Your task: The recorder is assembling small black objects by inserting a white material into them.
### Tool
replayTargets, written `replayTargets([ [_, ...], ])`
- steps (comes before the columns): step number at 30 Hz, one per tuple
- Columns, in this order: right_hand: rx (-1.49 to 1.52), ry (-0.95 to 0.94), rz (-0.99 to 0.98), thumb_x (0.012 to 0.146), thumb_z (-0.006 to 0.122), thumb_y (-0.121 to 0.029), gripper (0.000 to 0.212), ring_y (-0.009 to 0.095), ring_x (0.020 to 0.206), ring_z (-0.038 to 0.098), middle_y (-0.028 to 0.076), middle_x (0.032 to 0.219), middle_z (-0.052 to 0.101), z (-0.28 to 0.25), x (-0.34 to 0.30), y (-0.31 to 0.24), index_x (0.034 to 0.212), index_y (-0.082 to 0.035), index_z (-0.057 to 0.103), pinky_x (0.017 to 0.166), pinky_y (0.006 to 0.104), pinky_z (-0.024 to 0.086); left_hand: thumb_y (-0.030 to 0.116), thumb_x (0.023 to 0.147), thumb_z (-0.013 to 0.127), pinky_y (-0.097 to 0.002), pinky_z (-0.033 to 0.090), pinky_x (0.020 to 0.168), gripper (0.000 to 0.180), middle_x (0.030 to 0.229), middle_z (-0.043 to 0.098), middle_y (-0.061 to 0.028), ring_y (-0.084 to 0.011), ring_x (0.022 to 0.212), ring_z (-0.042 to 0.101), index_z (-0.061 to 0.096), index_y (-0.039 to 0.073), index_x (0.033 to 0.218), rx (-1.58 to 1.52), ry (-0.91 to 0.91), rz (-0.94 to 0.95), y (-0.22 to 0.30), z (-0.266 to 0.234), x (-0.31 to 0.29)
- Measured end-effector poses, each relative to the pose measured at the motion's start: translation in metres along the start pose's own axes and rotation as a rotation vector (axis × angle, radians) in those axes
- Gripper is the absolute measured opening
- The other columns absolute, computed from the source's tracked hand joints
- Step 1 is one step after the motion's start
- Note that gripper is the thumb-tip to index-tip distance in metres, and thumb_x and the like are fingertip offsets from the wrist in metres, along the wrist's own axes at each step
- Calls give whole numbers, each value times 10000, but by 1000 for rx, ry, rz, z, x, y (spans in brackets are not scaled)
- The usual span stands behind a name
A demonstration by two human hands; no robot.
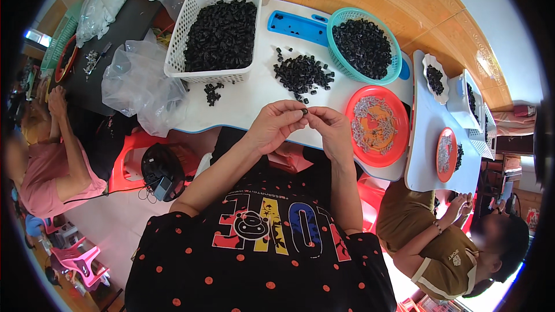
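Observation:
Both my hands meet over the table's front edge. My left hand (pixel 279 125) pinches a small black plastic part (pixel 304 112) between thumb and fingers. Thumb and forefinger of my right hand (pixel 330 127) close on the same part from its other side. Just beyond my fingers lies a loose pile of similar black parts (pixel 303 75) on the white table (pixel 263 104). To the right, a red-orange plate (pixel 402 138) holds many small silvery pieces (pixel 373 124), too fine to make out.
A white basket (pixel 173 69) and a turquoise basket (pixel 398 60) hold black parts. A blue tray (pixel 298 27) lies between them. Clear plastic bags (pixel 141 81) crowd the left. People sit at either side, one in pink (pixel 58 182), one in brown (pixel 416 237).

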State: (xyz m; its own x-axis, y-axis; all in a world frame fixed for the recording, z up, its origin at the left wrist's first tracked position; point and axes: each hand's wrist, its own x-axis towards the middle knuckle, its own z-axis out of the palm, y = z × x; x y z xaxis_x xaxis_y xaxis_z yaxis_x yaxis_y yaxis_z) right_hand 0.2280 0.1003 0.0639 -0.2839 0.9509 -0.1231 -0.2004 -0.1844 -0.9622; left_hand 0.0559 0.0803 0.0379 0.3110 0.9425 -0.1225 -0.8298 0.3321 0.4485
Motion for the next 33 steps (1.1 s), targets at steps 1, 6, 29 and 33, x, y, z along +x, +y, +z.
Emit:
replayTargets([
  [1, -8, 42, 17, 866, 686, -24, 150, 80, 749, 561, 60, 864, 691, 0, 0, 0, 1001, 39, 701, 707, 212, 457, -16, 913, 607, -294, 571, 833, 166, 1010, 682, -129, -194, 905, 682, 652, -26, 1072, 4, 2, 4, -1, 0, 0],
  [6, 220, 108, -21, 885, 641, -4, 152, 71, 767, 559, 50, 896, 688, -1, -5, -6, 1025, 27, 693, 720, 209, 451, -14, 903, 626, -286, 562, 821, 175, 989, 687, -117, -179, 892, 677, 658, -23, 1075, 136, 38, 56, -1, 2, -2],
  [29, 20, 86, -7, 867, 681, -25, 171, 70, 734, 573, 60, 881, 708, 1, -19, -5, 1026, 32, 703, 672, 195, 456, -28, 887, 627, -267, 513, 777, 180, 922, 678, -96, -146, 830, 629, 694, -31, 1055, 547, 86, 172, -2, 9, -9],
  [33, -36, 124, -74, 879, 669, -17, 162, 84, 810, 631, 60, 897, 713, 6, -22, -3, 1030, 33, 700, 745, 211, 494, -27, 886, 633, -257, 510, 766, 194, 926, 679, -94, -142, 822, 626, 695, -25, 1070, 486, 83, 164, -4, 9, -7],
])
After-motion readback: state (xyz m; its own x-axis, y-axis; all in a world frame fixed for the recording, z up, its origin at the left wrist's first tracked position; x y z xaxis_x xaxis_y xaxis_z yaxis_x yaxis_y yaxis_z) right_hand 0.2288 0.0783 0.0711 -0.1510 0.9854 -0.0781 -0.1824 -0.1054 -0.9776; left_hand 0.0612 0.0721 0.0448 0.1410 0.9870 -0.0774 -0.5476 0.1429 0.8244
